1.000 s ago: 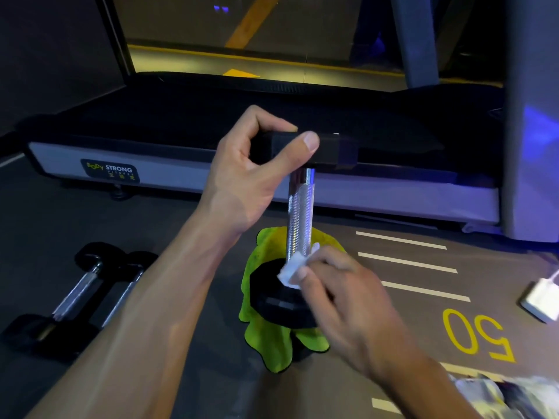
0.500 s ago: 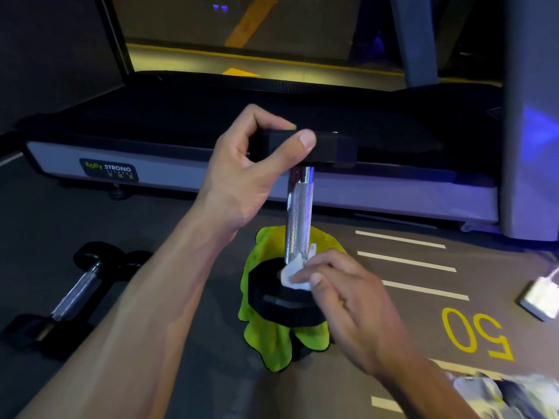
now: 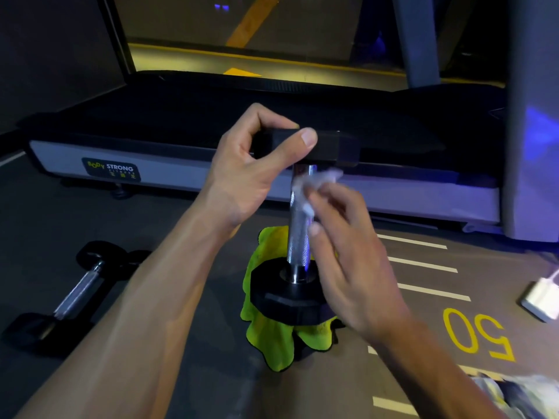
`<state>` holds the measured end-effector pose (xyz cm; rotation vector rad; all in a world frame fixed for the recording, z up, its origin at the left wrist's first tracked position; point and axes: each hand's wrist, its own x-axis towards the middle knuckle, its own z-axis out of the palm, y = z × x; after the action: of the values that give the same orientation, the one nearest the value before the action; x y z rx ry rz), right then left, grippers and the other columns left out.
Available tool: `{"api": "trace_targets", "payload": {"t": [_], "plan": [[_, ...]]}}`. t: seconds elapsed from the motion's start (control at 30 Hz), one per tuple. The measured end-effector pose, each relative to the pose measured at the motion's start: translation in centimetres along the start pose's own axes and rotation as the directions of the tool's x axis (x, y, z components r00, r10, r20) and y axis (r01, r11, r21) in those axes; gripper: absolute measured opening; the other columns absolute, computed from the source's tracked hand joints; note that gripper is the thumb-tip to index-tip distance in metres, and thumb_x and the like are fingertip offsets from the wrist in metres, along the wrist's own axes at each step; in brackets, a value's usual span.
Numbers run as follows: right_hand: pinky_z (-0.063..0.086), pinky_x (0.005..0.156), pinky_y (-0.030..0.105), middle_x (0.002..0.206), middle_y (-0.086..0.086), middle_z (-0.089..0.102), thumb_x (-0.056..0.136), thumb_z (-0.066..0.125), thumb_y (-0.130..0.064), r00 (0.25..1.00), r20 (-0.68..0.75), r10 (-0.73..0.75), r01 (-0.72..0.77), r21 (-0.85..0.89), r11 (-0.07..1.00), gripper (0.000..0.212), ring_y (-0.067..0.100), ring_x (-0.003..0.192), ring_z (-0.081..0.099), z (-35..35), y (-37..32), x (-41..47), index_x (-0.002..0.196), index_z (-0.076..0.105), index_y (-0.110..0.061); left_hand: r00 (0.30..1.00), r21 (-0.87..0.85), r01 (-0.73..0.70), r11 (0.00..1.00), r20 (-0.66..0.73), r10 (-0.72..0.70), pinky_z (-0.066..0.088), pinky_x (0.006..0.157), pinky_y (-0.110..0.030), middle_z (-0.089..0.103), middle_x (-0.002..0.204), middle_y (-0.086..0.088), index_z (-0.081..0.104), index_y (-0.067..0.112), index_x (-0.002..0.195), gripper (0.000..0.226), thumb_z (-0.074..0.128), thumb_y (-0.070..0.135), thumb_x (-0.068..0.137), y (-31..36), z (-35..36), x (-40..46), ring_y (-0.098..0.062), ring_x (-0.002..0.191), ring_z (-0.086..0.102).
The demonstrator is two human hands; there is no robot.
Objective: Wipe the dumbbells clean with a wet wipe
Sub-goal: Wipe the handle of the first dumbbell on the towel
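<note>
A black-headed dumbbell (image 3: 299, 237) with a knurled chrome handle stands upright on end. Its lower head rests on a yellow-green cloth (image 3: 272, 337) on the floor. My left hand (image 3: 248, 173) grips the top head between thumb and fingers. My right hand (image 3: 344, 255) holds a white wet wipe (image 3: 314, 184) against the upper part of the chrome handle, just under the top head; the hand is blurred.
Two more dumbbells (image 3: 75, 288) lie on the floor at the left. A treadmill (image 3: 211, 164) runs across behind. A white charger block (image 3: 541, 297) lies at the right edge, a crumpled packet (image 3: 520, 394) at the bottom right, and a yellow "50" (image 3: 478, 334) is painted on the floor.
My right hand has slid the wipe up the handle from just above the lower head to just under the top head. My left hand has kept its grip.
</note>
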<state>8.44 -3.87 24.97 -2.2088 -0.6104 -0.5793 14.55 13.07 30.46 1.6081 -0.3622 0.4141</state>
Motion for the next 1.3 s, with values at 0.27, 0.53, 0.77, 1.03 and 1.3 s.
{"api": "trace_targets", "payload": {"t": [0.27,0.53,0.77,1.03,1.3], "plan": [[0.045,0.102,0.028,0.151,-0.016,0.032,0.105,0.041,-0.024,0.998,0.063,-0.006,0.008,-0.03,1.0,0.049,0.007,0.132,0.046,0.9,0.0,-2.2,0.154,0.042,-0.027,0.999,-0.007,-0.013,1.0,-0.033,0.013,0.052,0.087,-0.023,0.072,0.096,0.006,0.067,0.014,0.102,0.033,0.079,0.039,0.086,-0.4,0.0,0.1,-0.001,0.09,0.065],[0.044,0.105,0.019,0.159,-0.011,0.033,0.098,0.06,-0.024,1.0,0.014,0.0,0.001,-0.045,0.999,0.056,0.002,0.141,0.041,1.7,-0.2,-2.7,0.152,0.047,-0.022,0.999,0.006,-0.021,1.0,-0.028,0.022,0.05,0.088,-0.021,0.069,0.096,0.007,0.066,0.017,0.101,0.033,0.078,0.043,0.086,-0.3,0.1,0.1,0.0,0.091,0.062],[0.044,0.073,0.014,0.116,-0.01,0.062,0.087,0.079,-0.008,0.982,-0.017,0.186,-0.175,0.264,0.948,0.036,0.009,0.088,0.063,-0.4,0.7,-0.9,0.116,0.073,-0.029,0.999,-0.003,-0.045,0.999,-0.008,0.045,0.052,0.083,-0.02,0.07,0.094,0.003,0.066,0.013,0.101,0.036,0.077,0.042,0.084,-0.3,0.6,0.0,-0.001,0.086,0.064],[0.05,0.074,0.031,0.1,0.001,0.07,0.094,0.069,-0.018,0.909,0.068,0.412,-0.404,0.393,0.826,0.023,0.015,0.08,0.065,-2.2,1.6,0.6,0.098,0.079,-0.038,1.0,0.01,-0.021,1.0,-0.014,0.022,0.051,0.084,-0.023,0.07,0.093,0.005,0.066,0.012,0.103,0.037,0.077,0.044,0.085,-0.3,0.3,0.0,-0.003,0.087,0.063],[0.057,0.069,0.028,0.093,0.007,0.08,0.096,0.066,-0.011,0.814,0.237,0.53,-0.559,0.568,0.604,0.01,0.017,0.08,0.075,-3.0,2.4,0.9,0.104,0.073,-0.012,1.0,-0.004,-0.016,1.0,-0.006,0.016,0.051,0.082,-0.02,0.07,0.091,0.007,0.066,0.012,0.102,0.03,0.077,0.037,0.089,-0.2,0.3,-0.1,-0.003,0.085,0.064]]}}
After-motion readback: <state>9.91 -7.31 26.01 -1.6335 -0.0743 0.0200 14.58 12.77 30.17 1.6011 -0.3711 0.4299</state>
